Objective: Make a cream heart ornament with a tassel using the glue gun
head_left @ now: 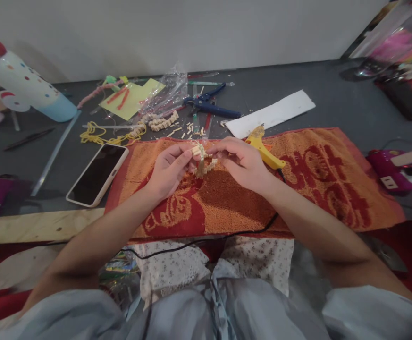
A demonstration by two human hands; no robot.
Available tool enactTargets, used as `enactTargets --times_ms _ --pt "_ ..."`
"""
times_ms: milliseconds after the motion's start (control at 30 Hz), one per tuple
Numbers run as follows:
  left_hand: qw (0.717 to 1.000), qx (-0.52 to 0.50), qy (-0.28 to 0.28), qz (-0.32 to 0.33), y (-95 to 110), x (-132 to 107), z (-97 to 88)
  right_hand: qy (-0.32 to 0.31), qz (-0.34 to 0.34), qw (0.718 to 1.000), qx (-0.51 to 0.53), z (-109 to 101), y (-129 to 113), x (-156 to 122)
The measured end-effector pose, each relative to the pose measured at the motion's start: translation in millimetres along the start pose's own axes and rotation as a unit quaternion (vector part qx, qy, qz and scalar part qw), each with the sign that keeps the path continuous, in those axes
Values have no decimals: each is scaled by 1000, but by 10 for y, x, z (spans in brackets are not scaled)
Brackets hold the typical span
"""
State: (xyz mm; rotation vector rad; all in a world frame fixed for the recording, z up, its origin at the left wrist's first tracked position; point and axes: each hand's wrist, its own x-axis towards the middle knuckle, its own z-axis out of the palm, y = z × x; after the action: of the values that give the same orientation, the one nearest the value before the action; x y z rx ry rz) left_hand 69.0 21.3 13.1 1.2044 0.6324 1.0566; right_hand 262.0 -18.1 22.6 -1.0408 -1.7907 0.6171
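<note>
My left hand (pixel 170 167) is closed in a pinch on a small pale craft piece (pixel 201 158), built of short wooden bits with a fringe of beige strands hanging from it. My right hand (pixel 239 160) comes in from the other side, thumb and fingers pressed together at the piece's right edge. Whatever lies between those fingertips is too small to name. Both hands are above an orange and red towel (pixel 234 198). Just behind my right hand lies a yellow hot glue gun (pixel 271 156), its nozzle end partly smeared with residue.
Short wooden bits (pixel 191 128), blue cutting pliers (pixel 213 106), a white strip (pixel 271 113) and crumpled clear plastic (pixel 172 89) lie behind the towel. A phone (pixel 97 174), yellow cord (pixel 103 134) and bottle (pixel 32 82) are at left. A black cable (pixel 191 243) crosses the front edge.
</note>
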Motion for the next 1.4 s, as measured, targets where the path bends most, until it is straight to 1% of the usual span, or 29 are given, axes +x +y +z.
enactTargets --times_ms 167,333,467,733,933,1100,1400 --pt "1000 4 9 -4 12 -5 18 -5 0 1000 -9 1 8 0" --pt "1000 17 12 18 1 -6 -3 -12 6 1000 -22 -2 -12 5" --pt "999 24 14 23 -10 -8 -21 -13 10 1000 -27 -8 -32 6" --pt "999 7 32 11 16 -6 9 -7 -8 1000 -21 -3 -27 3" --pt "1000 -4 13 15 21 -10 4 -12 -2 1000 -29 -3 -26 1" --pt "1000 -6 24 -2 44 -16 25 -1 -15 999 -36 13 -12 -4" --pt "1000 -18 7 5 22 -15 7 -12 -6 999 -47 10 -23 -2"
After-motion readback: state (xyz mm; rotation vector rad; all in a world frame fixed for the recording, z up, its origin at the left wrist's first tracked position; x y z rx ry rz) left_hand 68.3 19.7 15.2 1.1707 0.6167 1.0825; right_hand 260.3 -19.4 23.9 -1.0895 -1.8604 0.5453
